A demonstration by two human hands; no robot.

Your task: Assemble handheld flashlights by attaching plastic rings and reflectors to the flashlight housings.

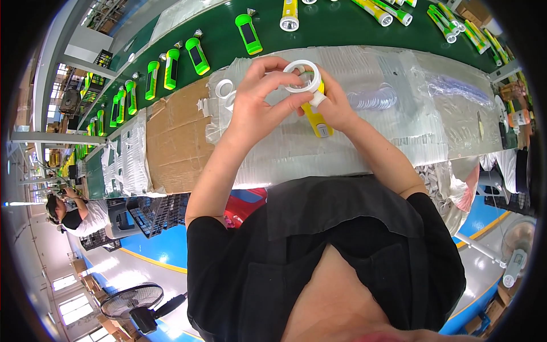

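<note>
My right hand (336, 105) grips a yellow flashlight body (317, 119), its head end turned up toward me. My left hand (259, 102) holds a white ring (303, 74) with a clear lens against that head end, fingers pinched on its rim. Both hands hover over a plastic-covered work surface (342, 142). Two more white rings (225, 90) lie on the plastic just left of my left hand. A stack of clear lenses (373, 98) lies to the right of my right hand.
A green conveyor belt (330, 28) behind the surface carries several green and yellow flashlights (249, 33). Flattened cardboard (174, 137) lies to the left. Another person (77, 214) works at far left beside black crates (151, 214). Fans (134, 302) stand on the floor.
</note>
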